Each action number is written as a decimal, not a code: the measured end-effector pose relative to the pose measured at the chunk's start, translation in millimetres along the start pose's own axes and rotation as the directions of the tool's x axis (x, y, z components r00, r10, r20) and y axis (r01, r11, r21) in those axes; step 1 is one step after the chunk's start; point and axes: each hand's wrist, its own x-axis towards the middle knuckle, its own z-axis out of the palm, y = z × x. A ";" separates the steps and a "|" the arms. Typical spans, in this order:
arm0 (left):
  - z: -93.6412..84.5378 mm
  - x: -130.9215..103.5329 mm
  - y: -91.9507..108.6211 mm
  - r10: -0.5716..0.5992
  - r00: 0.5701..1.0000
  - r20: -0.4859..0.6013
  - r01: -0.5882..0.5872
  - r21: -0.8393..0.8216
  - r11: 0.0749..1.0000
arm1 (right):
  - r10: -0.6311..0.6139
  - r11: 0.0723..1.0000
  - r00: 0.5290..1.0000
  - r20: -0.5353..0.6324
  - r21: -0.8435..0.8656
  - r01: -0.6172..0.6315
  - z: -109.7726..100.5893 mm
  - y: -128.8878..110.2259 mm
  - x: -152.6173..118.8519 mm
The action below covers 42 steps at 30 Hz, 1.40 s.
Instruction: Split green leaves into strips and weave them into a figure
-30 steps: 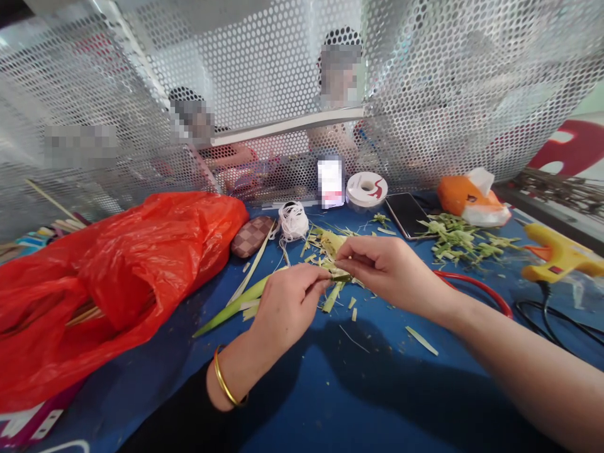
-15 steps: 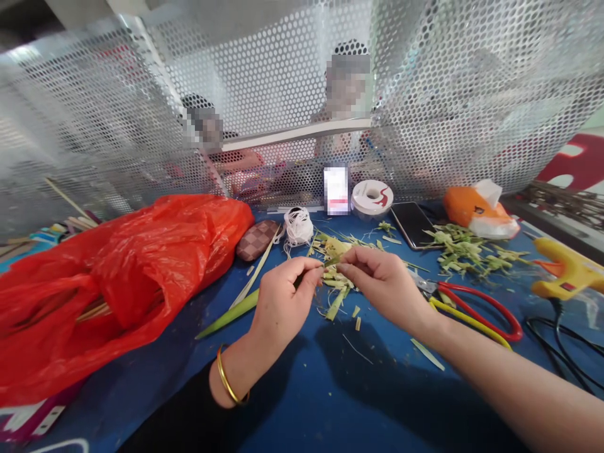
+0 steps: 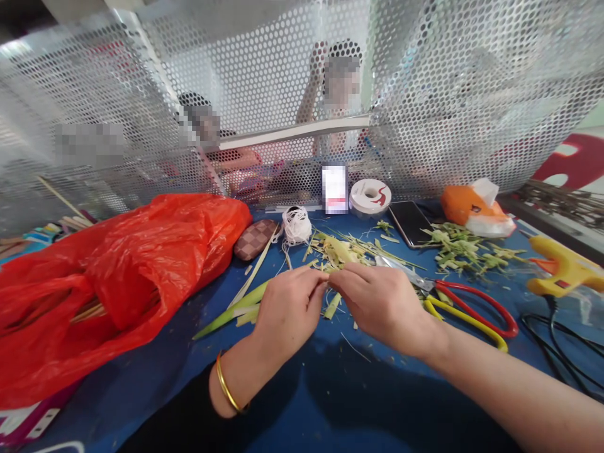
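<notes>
My left hand (image 3: 290, 308), with a gold bangle (image 3: 228, 384) at the wrist, pinches with thumb and fingers turned down. Fingertip to fingertip with it, my right hand (image 3: 380, 302) is closed in a pinch too. The backs of both hands now cover the thin green leaf strip that showed between them earlier. A long green leaf (image 3: 217, 322) lies on the blue table, left of and partly behind my left hand. Scissors (image 3: 465, 308) with one red and one yellow handle lie beyond my right wrist. Cut leaf scraps (image 3: 340, 248) are scattered just behind the fingertips.
On the left lies a red plastic bag (image 3: 141, 251); near it are a checkered pouch (image 3: 255, 240) and white string (image 3: 296, 225). Behind are a ribbon spool (image 3: 370, 196), a phone (image 3: 409, 223) and tissues (image 3: 479, 207). A yellow glue gun (image 3: 561, 267) with black cord lies right.
Both hands have rolled over, knuckles up, and come closer together, covering the leaf strip. More pale leaf pieces show beside my left hand. A person behind the perforated sheet has an arm raised.
</notes>
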 end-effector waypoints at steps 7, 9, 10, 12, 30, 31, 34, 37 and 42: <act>-11.8 5.9 0.8 0.065 0.992 0.108 -0.046 -0.169 0.984 | 0.372 0.731 0.889 0.267 0.505 -0.458 -14.9 15.7 14.3; -13.0 7.4 1.4 0.040 0.993 0.108 -0.013 -0.237 0.971 | 0.422 0.492 0.799 0.429 0.632 -0.599 -14.8 20.2 16.6; -13.0 7.9 1.7 0.023 0.993 0.112 0.007 -0.268 0.963 | 0.425 0.347 0.743 0.517 0.665 -0.661 -13.9 21.7 17.1; -12.1 8.3 1.8 -0.012 0.992 0.122 0.052 -0.333 0.942 | 0.401 0.079 0.639 0.657 0.670 -0.738 -10.8 22.4 17.4; -8.7 7.5 -1.8 -0.308 0.951 -0.032 0.264 -0.438 0.859 | 0.500 0.613 0.845 0.189 0.612 -0.500 6.7 -8.0 6.7; -8.5 7.6 -2.6 -0.308 0.950 -0.046 0.260 -0.427 0.866 | 0.454 0.693 0.880 0.140 0.565 -0.447 6.2 -10.0 5.2; -8.2 7.8 -3.8 -0.302 0.951 -0.063 0.251 -0.412 0.876 | 0.283 0.862 0.957 -0.062 0.454 -0.225 4.8 -14.2 0.7; -8.1 7.8 -2.8 -0.293 0.955 -0.050 0.246 -0.419 0.874 | 0.090 0.896 0.980 -0.180 0.444 -0.001 4.6 -13.6 -1.5; -6.0 7.8 -0.4 -0.297 0.954 -0.046 0.250 -0.424 0.870 | -0.055 0.854 0.988 -0.144 0.506 0.122 6.5 -8.7 0.4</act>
